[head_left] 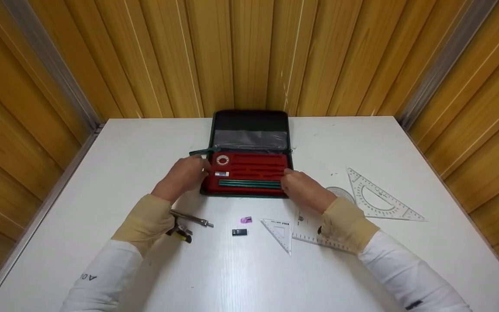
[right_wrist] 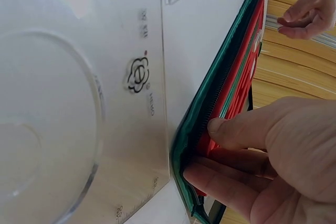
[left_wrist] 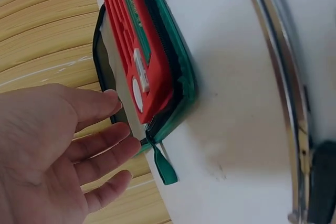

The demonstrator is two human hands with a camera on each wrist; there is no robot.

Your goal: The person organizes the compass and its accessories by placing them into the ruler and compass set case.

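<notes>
A green zip case [head_left: 249, 196] lies unfolded at the back of the table, its dark lid raised. In it sits a red tray [head_left: 254, 167] with green pencils [head_left: 249, 183], a white eraser [head_left: 221, 174] and a round white piece [head_left: 222, 160]. My right hand [right_wrist: 278, 150] grips the tray's right edge, thumb on top and fingers at the side by the zip. Beside the left end of the case, my left hand [left_wrist: 73, 150] has its fingers loosely bent and nothing held. A green pull strap [left_wrist: 165, 166] hangs from the case near those fingers.
Metal compasses [head_left: 191, 217] lie by my left wrist. A purple sharpener [head_left: 246, 219] and a black lead box [head_left: 239, 232] are in front of the case. Clear set squares [head_left: 280, 234], a protractor [head_left: 340, 191] and a ruler plate [head_left: 306, 227] lie on the right. Wood-patterned panels enclose the table.
</notes>
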